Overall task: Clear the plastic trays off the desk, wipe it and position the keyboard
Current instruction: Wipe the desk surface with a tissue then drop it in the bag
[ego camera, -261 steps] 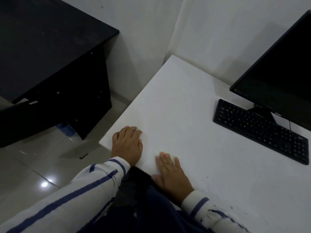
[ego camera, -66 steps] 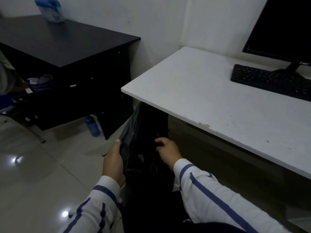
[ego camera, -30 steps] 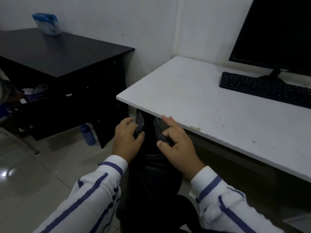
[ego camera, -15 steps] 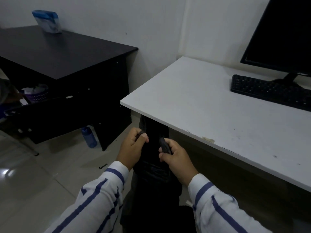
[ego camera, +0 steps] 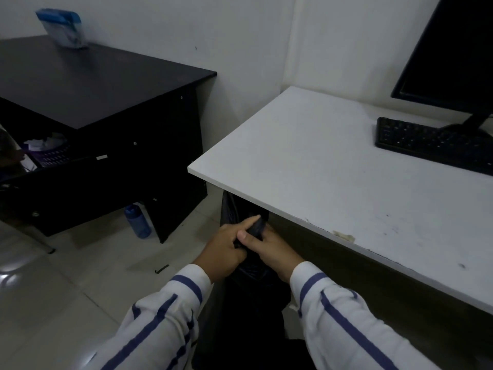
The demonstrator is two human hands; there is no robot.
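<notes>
Both hands low, just under the bench's front-left corner. Left hand (ego camera: 222,247) and right hand (ego camera: 269,249) pressed together, fingers (ego camera: 249,222) of each clenched on the gathered neck of a black bag (ego camera: 253,273) that hangs down in front of the person. Looks like knotting or twisting it shut.

Bench (ego camera: 306,161), white top: no plastic trays on the part in view. Top is bare along its left and front edges, with faint scuffs and specks toward the front-right. A chip with a bit of tape or peeled edging shows on the front edge.

Keyboard (ego camera: 432,145) lies toward the back-right, tucked against the foot of the monitor (ego camera: 453,54), angled to the front edge, well apart from the hands.

Judgement: the clearing step is closing out; wiping and keyboard placing are not yet done. No cloth in sight. The next move calls for setting the bag aside, fetching a wipe, then drawing the keyboard forward and square to the front edge.

Left of the bench: a dark desk (ego camera: 88,84) with a blue-and-white pack (ego camera: 62,29) at its back edge, print too blurred to read. Blue bottle (ego camera: 137,221) on the floor. No legible writing anywhere.
</notes>
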